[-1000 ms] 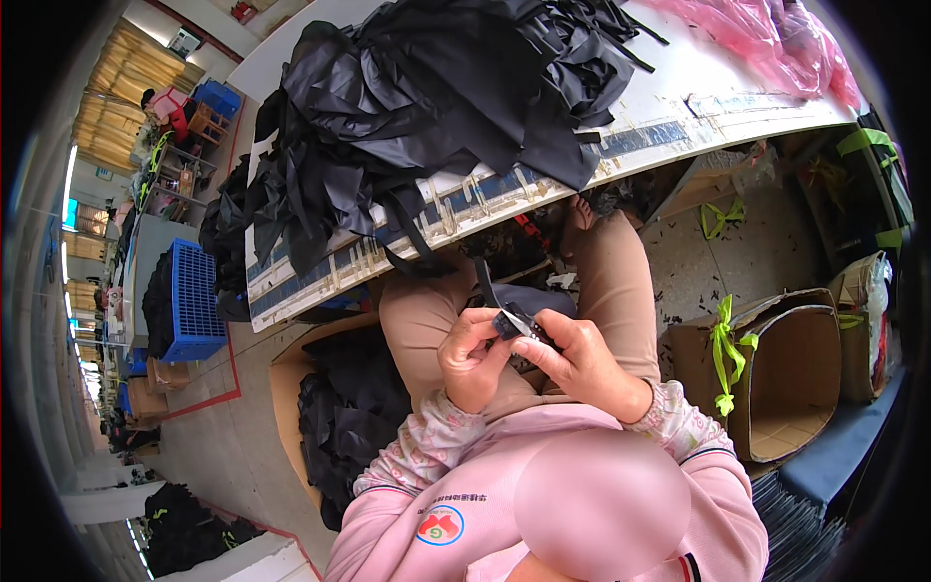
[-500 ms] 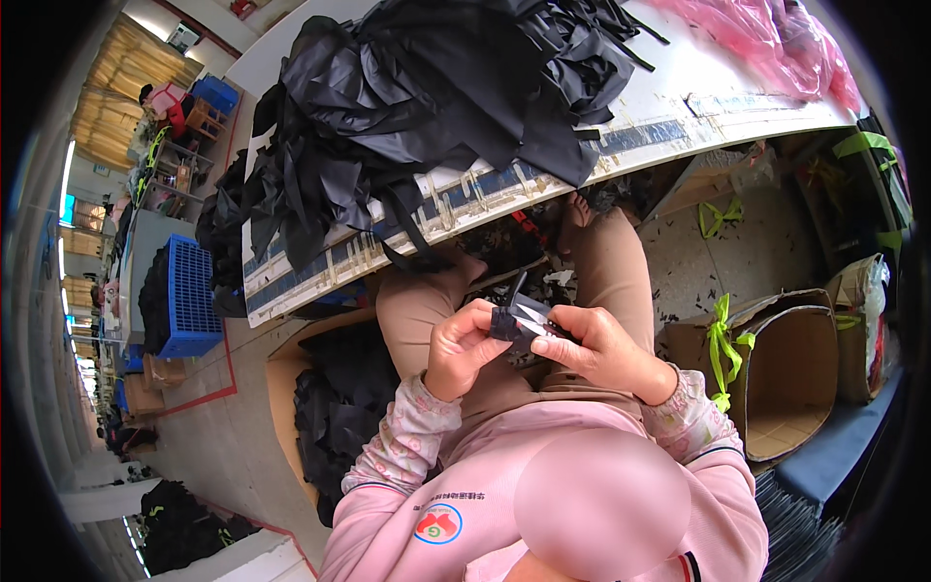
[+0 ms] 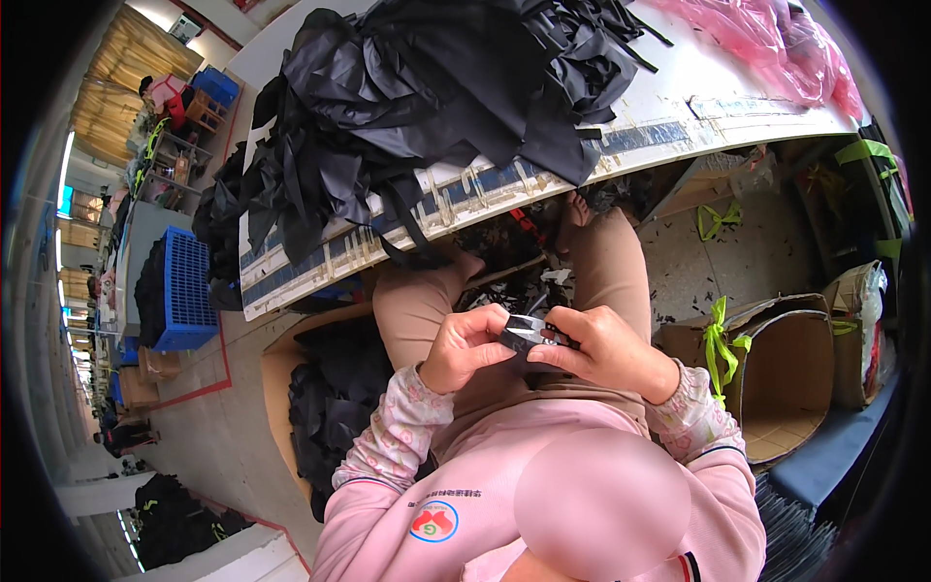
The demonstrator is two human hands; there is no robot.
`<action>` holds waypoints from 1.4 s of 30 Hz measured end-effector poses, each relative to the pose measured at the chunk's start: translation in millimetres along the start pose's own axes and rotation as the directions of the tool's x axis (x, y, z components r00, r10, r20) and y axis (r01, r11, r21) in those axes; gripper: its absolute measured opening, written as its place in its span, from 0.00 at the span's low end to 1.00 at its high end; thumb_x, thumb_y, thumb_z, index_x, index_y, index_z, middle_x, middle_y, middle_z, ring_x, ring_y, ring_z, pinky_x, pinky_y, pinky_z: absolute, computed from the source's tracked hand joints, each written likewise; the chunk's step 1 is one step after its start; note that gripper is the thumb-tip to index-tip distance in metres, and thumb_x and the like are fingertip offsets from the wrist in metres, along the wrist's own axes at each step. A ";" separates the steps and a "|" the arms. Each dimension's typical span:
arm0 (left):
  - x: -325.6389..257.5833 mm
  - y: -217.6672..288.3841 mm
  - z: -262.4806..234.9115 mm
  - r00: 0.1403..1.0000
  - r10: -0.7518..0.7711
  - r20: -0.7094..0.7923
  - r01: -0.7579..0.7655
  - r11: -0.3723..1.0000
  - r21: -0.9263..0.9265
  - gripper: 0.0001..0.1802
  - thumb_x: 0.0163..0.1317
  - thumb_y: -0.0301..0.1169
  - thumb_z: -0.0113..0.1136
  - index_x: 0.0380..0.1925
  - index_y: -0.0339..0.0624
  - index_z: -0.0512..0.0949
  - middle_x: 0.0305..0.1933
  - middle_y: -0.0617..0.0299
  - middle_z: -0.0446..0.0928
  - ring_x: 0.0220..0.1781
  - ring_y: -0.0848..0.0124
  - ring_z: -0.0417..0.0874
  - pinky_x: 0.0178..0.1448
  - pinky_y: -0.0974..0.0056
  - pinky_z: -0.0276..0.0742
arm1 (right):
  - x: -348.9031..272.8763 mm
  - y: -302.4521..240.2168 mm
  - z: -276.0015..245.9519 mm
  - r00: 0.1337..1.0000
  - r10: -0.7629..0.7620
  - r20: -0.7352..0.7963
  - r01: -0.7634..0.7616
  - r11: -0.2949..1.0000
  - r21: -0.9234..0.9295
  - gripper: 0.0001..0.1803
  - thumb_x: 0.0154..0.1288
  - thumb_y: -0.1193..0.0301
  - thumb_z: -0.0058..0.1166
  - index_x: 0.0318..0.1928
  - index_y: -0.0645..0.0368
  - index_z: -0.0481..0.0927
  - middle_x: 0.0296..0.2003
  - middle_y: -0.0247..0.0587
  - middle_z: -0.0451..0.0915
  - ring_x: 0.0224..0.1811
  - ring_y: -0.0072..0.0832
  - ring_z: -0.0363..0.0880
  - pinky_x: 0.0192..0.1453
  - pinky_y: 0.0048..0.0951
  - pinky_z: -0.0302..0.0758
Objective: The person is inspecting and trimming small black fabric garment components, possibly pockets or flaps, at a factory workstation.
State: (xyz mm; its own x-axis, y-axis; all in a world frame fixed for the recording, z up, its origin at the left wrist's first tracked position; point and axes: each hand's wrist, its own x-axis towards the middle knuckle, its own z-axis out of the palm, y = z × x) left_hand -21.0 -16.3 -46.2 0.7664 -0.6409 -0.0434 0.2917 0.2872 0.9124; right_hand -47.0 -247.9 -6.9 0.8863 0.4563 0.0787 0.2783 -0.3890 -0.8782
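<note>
Above my lap, my left hand [image 3: 469, 349] pinches a small black fabric piece [image 3: 518, 341] between thumb and fingertips. Wrapped in my right hand [image 3: 609, 353] is a pair of thread snips [image 3: 529, 325] with bright metal blades. Those blades point left and lie over the black piece, close to my left fingertips. The snips' grip is mostly hidden by my fingers. Beyond my knees, a large heap of black fabric [image 3: 417, 97] covers much of the white table [image 3: 669, 102] and droops over its near edge.
A cardboard box with black cloth [image 3: 335, 407] stands at my left. To my right is an open cardboard box [image 3: 784, 388] with a yellow-green ribbon [image 3: 720, 354]. Pink plastic [image 3: 766, 44] lies at the table's far right. A blue crate [image 3: 189, 291] stands farther left.
The snips' blades, spread apart before, now lie close together. A dark strip that stuck up from the fabric piece no longer shows. Both hands have shifted only slightly.
</note>
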 end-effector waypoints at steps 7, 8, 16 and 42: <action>0.6 1.0 -1.6 0.997 -0.035 0.064 0.031 0.998 0.055 0.06 0.59 0.20 0.62 0.37 0.34 0.80 0.41 0.62 0.74 0.44 0.73 0.75 0.51 0.69 0.69 | -0.5 4.0 2.3 1.000 -0.030 0.009 0.030 0.999 0.028 0.21 0.63 0.59 0.60 0.27 0.63 0.69 0.15 0.48 0.68 0.17 0.45 0.68 0.23 0.38 0.64; 0.7 0.9 -1.9 0.997 -0.032 0.077 0.026 0.996 0.081 0.06 0.59 0.20 0.62 0.37 0.34 0.80 0.41 0.62 0.74 0.44 0.73 0.75 0.51 0.69 0.69 | -1.0 4.5 2.0 1.000 -0.029 0.010 0.029 0.999 0.028 0.21 0.63 0.59 0.60 0.27 0.63 0.69 0.15 0.48 0.68 0.17 0.45 0.68 0.23 0.38 0.64; 2.1 12.1 -4.1 0.992 -0.044 0.115 0.029 0.991 0.131 0.06 0.57 0.20 0.62 0.35 0.34 0.80 0.40 0.61 0.75 0.44 0.73 0.75 0.51 0.69 0.69 | -6.5 5.8 -5.4 0.998 0.036 0.049 -0.040 0.994 0.097 0.20 0.64 0.60 0.59 0.27 0.65 0.71 0.17 0.55 0.69 0.19 0.50 0.69 0.24 0.41 0.65; 26.8 29.9 -24.3 0.731 -0.437 0.524 0.387 0.898 0.209 0.05 0.54 0.22 0.62 0.29 0.31 0.77 0.34 0.65 0.73 0.38 0.77 0.73 0.45 0.71 0.69 | -4.8 14.3 -12.7 0.942 -0.116 0.315 0.098 0.992 0.074 0.22 0.61 0.53 0.60 0.33 0.63 0.77 0.16 0.49 0.73 0.18 0.48 0.73 0.24 0.40 0.68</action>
State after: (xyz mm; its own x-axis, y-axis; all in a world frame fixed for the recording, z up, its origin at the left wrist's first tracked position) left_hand 22.1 -7.6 -30.0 0.1325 -0.9671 -0.2171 0.4390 -0.1392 0.8877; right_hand -42.6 -265.9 -13.8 0.6859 0.7271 0.0279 0.3353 -0.2819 -0.8989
